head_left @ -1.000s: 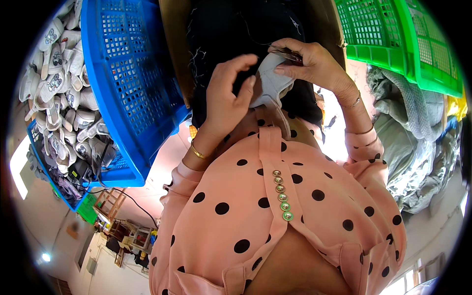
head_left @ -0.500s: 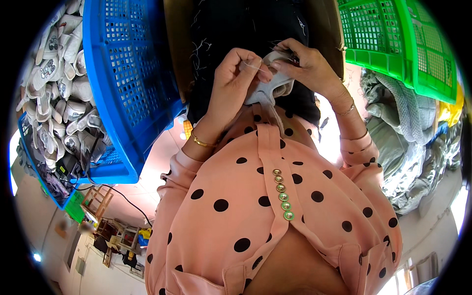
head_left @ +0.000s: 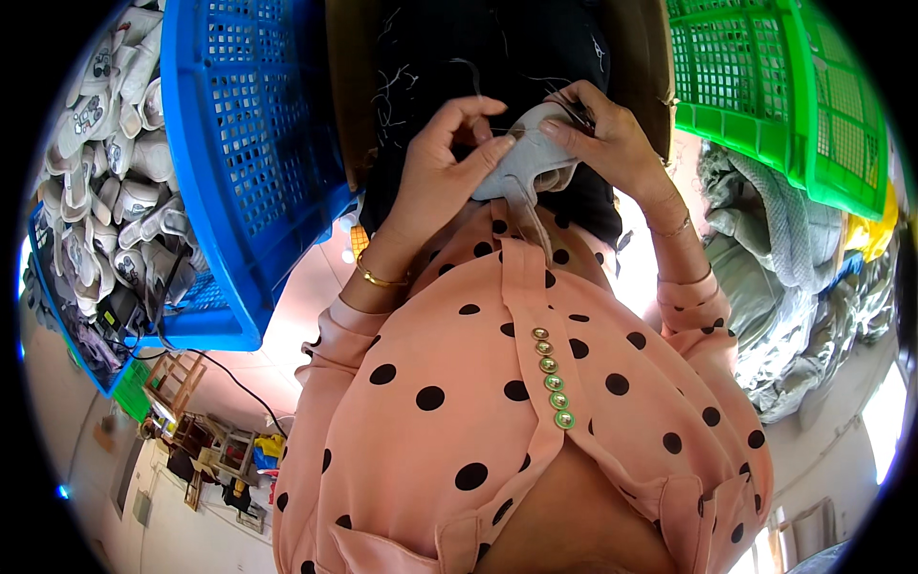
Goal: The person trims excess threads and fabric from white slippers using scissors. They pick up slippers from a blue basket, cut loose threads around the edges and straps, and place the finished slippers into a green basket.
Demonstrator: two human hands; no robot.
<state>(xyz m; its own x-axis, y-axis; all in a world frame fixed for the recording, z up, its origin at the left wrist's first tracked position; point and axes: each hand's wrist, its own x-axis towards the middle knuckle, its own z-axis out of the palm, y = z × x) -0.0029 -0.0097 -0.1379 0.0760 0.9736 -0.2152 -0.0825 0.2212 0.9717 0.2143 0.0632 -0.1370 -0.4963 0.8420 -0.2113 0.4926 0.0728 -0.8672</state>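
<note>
A light grey-white fabric shoe upper (head_left: 542, 145) with a narrow strap hangs between my two hands, over my lap. My right hand (head_left: 612, 136) grips its far right side, thumb on top and fingers curled behind. My left hand (head_left: 451, 153) is at its left edge, the thumb pressed against the fabric and the index finger curled above it, apart from the thumb. A fine thread seems to run near the left fingertips. What the lower left fingers do is hidden behind the hand.
A tall blue plastic basket (head_left: 253, 143) stands on my left, with many similar shoe uppers (head_left: 105, 182) piled beyond it. To my right are a green crate (head_left: 741, 81) and grey fabric pieces in clear plastic (head_left: 779, 287). Loose threads (head_left: 392, 100) cling to the black cloth on my lap.
My left thumb and index finger have parted from a pinch, and the thumb has come down to the upper's edge. More of the upper's surface now shows.
</note>
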